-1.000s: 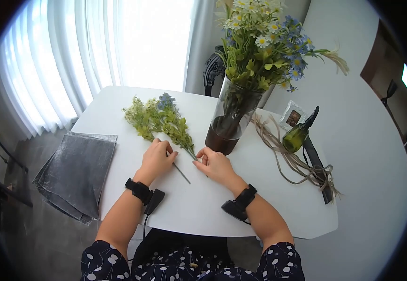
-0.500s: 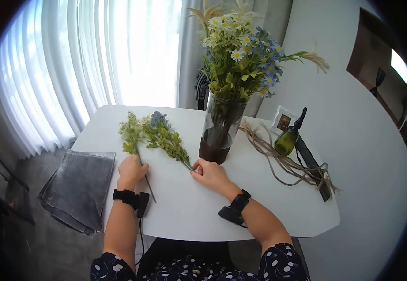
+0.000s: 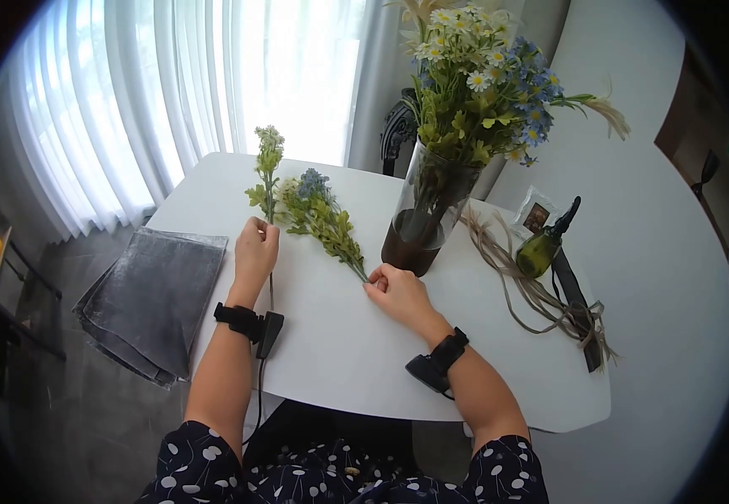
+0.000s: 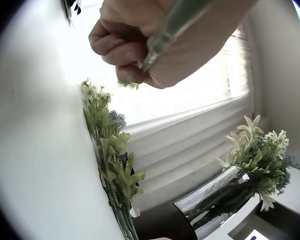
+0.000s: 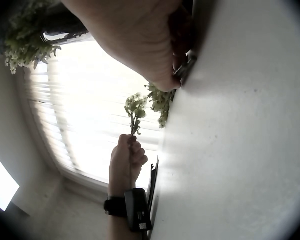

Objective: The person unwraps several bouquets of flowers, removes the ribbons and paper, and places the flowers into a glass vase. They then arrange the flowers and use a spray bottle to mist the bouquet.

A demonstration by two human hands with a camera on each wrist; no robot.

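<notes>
My left hand (image 3: pixel 257 249) grips a long-stemmed sprig of small white flowers (image 3: pixel 270 160) with green leaves. It holds the sprig raised over the table's left part, blossoms pointing away and bare stem trailing back past the wrist. In the left wrist view the fist (image 4: pixel 140 47) closes round the thick green stem. A bunch of leafy stems (image 3: pixel 331 231) with blue and white blossoms lies on the table. My right hand (image 3: pixel 400 294) pinches its stem ends between thumb and fingers, low over the tabletop. The right fingertips are partly hidden in the right wrist view.
A glass vase (image 3: pixel 432 206) full of daisies and blue flowers stands beyond the right hand. Farther right are dried raffia strands (image 3: pixel 507 281), a green spray bottle (image 3: pixel 538 254) and a small framed picture (image 3: pixel 536 214). Dark sheets (image 3: pixel 163 290) overhang the white table's (image 3: pixel 322 353) left edge.
My left hand has drawn a white-flowered sprig away from the bunch, first leftward and toward me, then lifted it forward and upright. The right hand has stayed on the bunch's stem ends.
</notes>
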